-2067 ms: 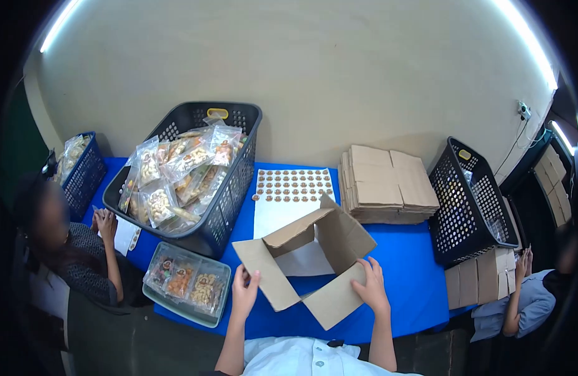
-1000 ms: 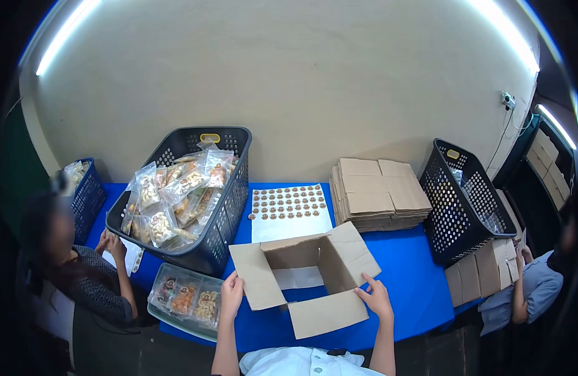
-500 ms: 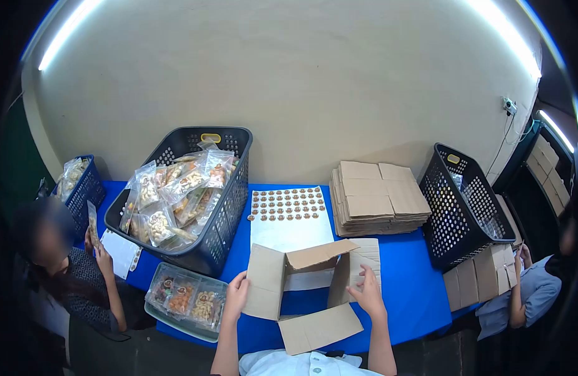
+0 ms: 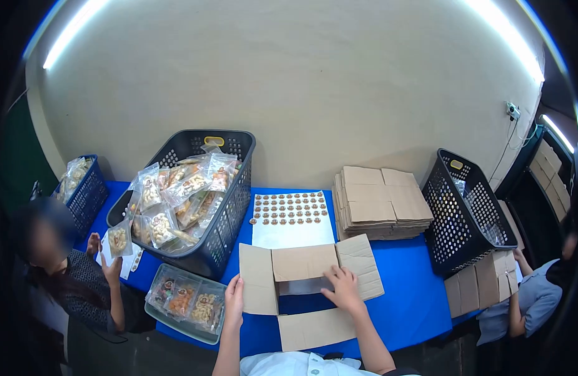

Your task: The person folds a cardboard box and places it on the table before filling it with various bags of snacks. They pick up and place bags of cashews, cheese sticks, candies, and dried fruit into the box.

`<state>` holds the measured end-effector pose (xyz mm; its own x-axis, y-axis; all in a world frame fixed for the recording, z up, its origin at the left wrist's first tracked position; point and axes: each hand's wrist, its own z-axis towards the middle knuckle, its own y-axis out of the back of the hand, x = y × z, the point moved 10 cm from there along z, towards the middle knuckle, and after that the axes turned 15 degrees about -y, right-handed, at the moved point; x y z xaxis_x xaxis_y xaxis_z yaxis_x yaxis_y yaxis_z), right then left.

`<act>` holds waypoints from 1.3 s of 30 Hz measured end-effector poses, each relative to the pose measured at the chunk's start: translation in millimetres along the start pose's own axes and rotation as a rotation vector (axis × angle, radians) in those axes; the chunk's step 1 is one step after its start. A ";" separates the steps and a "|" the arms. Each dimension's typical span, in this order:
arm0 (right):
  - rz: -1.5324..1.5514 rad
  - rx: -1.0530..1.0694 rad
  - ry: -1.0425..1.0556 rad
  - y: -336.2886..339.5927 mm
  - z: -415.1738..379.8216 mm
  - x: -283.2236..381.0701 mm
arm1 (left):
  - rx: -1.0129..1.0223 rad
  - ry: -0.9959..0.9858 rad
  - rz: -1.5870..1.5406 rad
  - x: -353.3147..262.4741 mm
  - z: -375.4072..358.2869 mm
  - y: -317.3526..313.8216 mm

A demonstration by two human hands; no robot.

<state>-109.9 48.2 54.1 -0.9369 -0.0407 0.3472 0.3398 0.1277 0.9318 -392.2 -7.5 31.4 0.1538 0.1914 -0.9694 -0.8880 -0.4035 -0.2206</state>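
The box [image 4: 304,263] was located over the near part of the blue worktop [image 4: 414,282], which showed through its open bottom. The left hand [image 4: 234,301] had its grip closed on the left flap [image 4: 259,282]. The right hand's [image 4: 344,291] grip was released, spread at the far flap [image 4: 295,264]; firm contact could not be determined. The sheet [image 4: 292,237] lay beyond, the tray [image 4: 192,329] to the left, the carton stack [image 4: 383,197] beyond at right.

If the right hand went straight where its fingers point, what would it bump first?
Probably the far flap of the open brown cardboard box; the right hand may already touch it, depth being unclear.
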 end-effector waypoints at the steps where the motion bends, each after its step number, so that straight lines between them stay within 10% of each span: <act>1: -0.055 -0.024 -0.002 -5.1 -3.8 1.4 | 0.014 -0.001 -0.025 0.5 -1.3 -0.5; 8: -0.091 -0.169 0.013 -5.8 -15.3 3.0 | 0.332 0.033 -0.055 -11.6 -27.0 -49.0; 16: 0.446 -0.147 0.074 7.2 -9.6 -28.4 | 0.921 -0.403 0.707 -8.7 -52.1 -68.2; 24: 1.254 -0.169 -0.180 26.7 -2.2 -110.4 | 0.732 -0.406 0.598 -12.5 -57.4 -81.4; 30: 0.855 -0.494 -0.367 58.9 -16.7 -149.6 | 0.396 -0.482 0.500 -8.2 -40.0 -85.4; 39: 0.833 -0.396 -0.269 95.9 -17.8 -111.0 | 0.842 -0.507 0.860 18.1 -31.1 -175.1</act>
<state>28.1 47.4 106.7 -0.3531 0.1471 0.9239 0.8617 -0.3336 0.3824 -220.5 38.8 49.1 -0.6114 0.5422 -0.5764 -0.6450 0.0805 0.7599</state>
